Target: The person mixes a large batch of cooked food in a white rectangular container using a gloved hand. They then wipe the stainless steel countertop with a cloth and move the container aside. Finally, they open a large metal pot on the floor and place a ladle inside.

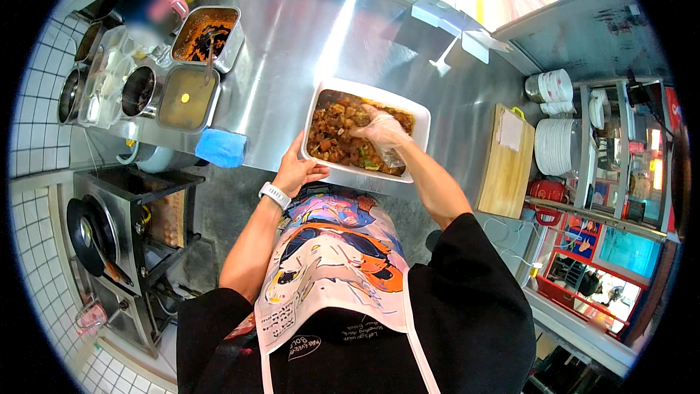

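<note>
A white rectangular tub [425, 135] sits near the front edge of the steel counter, filled with brown, sauced meat chunks [339, 128] and some green bits. At its near left corner, my left hand [297, 171] grips the tub, thumb along the outside wall and fingers at the near side; a white watch is on that wrist. My right hand [383, 131], in a clear plastic glove, reaches into the tub from the right. Its fingers curl into the meat, and their tips are partly buried there.
Left on the counter [284, 51] stand a pan of dark red sauce [235, 47] with a ladle, a pan of yellowish liquid [208, 113] and a blue cloth [221, 147]. A wooden board [503, 168] and stacked white plates [554, 147] are at right. A wok [91, 233] sits lower left.
</note>
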Demonstrator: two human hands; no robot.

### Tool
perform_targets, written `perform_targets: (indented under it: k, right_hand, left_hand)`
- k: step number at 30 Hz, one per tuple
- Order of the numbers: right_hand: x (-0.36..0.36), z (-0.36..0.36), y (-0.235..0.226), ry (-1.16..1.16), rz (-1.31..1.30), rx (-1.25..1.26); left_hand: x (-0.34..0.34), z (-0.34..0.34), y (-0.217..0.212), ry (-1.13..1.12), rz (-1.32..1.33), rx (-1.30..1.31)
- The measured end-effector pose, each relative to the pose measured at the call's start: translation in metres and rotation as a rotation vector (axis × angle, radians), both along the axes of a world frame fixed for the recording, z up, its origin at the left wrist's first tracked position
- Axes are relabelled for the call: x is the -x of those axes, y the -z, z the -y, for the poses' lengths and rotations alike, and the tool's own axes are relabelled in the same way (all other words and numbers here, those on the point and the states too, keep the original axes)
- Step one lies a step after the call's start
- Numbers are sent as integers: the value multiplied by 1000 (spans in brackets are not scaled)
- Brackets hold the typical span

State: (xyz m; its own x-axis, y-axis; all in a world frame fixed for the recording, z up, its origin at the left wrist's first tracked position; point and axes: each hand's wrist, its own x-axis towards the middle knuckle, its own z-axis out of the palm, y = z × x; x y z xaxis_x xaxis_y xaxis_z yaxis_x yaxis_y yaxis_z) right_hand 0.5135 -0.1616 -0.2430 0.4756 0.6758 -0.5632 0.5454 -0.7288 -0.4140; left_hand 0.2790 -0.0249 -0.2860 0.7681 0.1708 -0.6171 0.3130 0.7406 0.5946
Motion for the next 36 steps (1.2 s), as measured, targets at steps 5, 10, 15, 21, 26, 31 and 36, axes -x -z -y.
perform_targets:
  k: [5,10,15,21,26,31,36]
  right_hand:
    - [14,8,23,220,-230,-218]
    - [45,12,-17,-1,-148,-269]
    - [57,16,10,-142,-38,-71]
    - [45,7,41,-419,332,50]
    - [27,-1,14,-406,314,62]
    - [-2,24,-14,-262,276,-75]
    - [-28,47,22,-150,312,206]
  left_hand:
    - [1,0,-1,0,8,-1]
    - [-1,-1,-2,27,21,-18]
    - [1,-1,1,20,26,13]
    - [1,-1,3,28,23,5]
    - [0,-2,-2,45,22,-32]
    - [2,0,-1,11,16,-15]
    - [1,-1,0,-35,17,63]
